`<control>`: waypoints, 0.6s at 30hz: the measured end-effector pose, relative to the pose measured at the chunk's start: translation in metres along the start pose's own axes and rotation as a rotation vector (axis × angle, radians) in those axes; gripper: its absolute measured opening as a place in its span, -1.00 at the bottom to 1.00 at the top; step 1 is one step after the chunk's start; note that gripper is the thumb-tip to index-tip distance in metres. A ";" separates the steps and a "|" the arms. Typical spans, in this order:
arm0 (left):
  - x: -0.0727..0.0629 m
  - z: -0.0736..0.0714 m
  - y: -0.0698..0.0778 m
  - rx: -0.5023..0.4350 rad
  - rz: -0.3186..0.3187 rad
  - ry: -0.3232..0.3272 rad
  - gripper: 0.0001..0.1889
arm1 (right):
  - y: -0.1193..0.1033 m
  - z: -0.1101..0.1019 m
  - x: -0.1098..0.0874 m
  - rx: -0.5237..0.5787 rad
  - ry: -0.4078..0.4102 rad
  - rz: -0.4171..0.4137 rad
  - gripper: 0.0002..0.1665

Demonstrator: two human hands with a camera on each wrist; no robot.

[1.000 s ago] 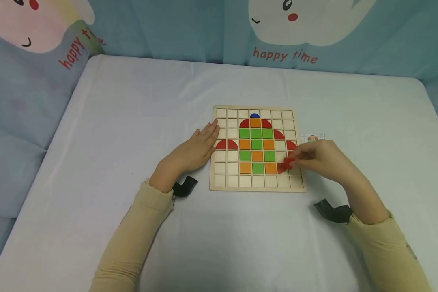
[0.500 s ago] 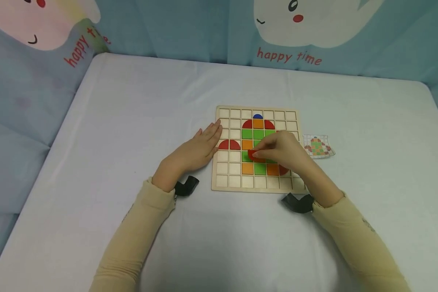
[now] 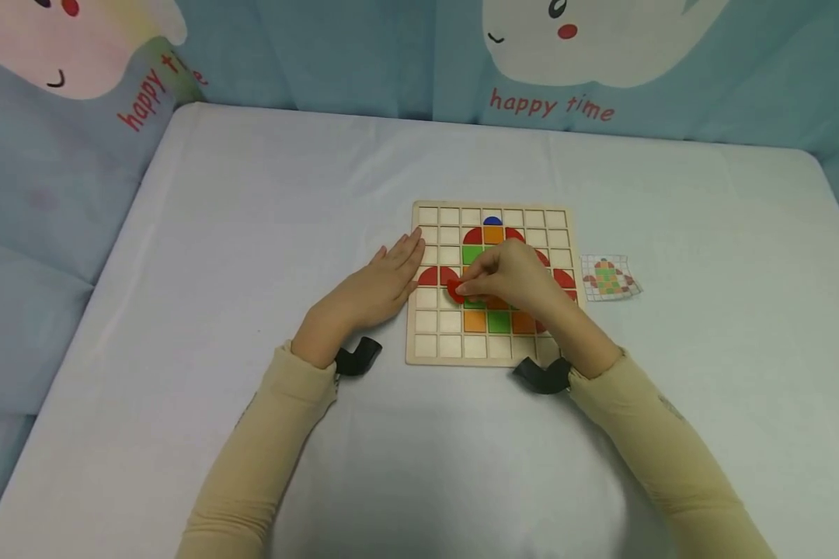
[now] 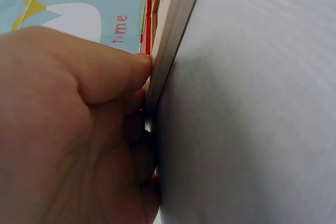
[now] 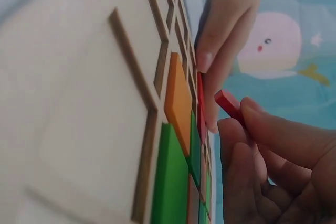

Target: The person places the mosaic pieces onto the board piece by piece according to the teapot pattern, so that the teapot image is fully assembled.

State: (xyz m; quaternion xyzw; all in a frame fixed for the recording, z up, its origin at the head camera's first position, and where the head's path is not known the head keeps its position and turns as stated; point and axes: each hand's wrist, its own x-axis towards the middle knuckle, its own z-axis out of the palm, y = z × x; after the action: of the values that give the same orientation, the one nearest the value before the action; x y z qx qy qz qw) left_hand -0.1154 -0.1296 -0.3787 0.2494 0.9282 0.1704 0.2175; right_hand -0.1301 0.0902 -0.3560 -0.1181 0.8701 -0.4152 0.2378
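Note:
A wooden grid board (image 3: 433, 348) lies on the white table, with green, orange, red and blue tiles in its squares. My right hand (image 3: 520, 283) pinches a red tile (image 3: 455, 291) between thumb and fingertips. The tile is just below the two red quarter-round tiles (image 3: 438, 276) at the board's left side. In the right wrist view the red tile (image 5: 229, 104) is held apart from the board surface. My left hand (image 3: 374, 291) lies with straight fingers along the board's left edge; in the left wrist view its thumb (image 4: 121, 72) touches the wooden rim (image 4: 170, 35).
A small paper pattern card (image 3: 608, 277) with a coloured grid lies right of the board, one corner lifted. Black curved wrist pieces (image 3: 359, 357) stick out from both sleeves. A blue printed curtain (image 3: 363, 62) stands behind the table.
My right hand has carried the red tile from the board's right side leftward across it, uncovering the pattern card. My left hand has stayed at the left edge.

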 end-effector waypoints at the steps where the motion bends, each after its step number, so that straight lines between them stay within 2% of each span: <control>1: 0.000 0.000 0.000 0.002 0.000 0.001 -0.37 | -0.001 0.001 0.001 -0.002 0.001 0.002 -0.86; 4: 0.001 0.000 0.000 0.003 0.000 -0.001 -0.37 | 0.000 0.004 0.004 -0.009 -0.003 0.002 -0.85; 18: 0.001 0.000 0.000 0.005 0.000 -0.001 -0.37 | 0.000 0.011 0.006 -0.189 -0.012 -0.057 -0.92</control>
State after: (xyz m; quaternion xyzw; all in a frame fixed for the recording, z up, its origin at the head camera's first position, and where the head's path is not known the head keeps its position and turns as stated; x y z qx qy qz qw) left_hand -0.1164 -0.1289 -0.3791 0.2498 0.9285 0.1681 0.2171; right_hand -0.1296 0.0805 -0.3633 -0.1671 0.9003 -0.3371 0.2189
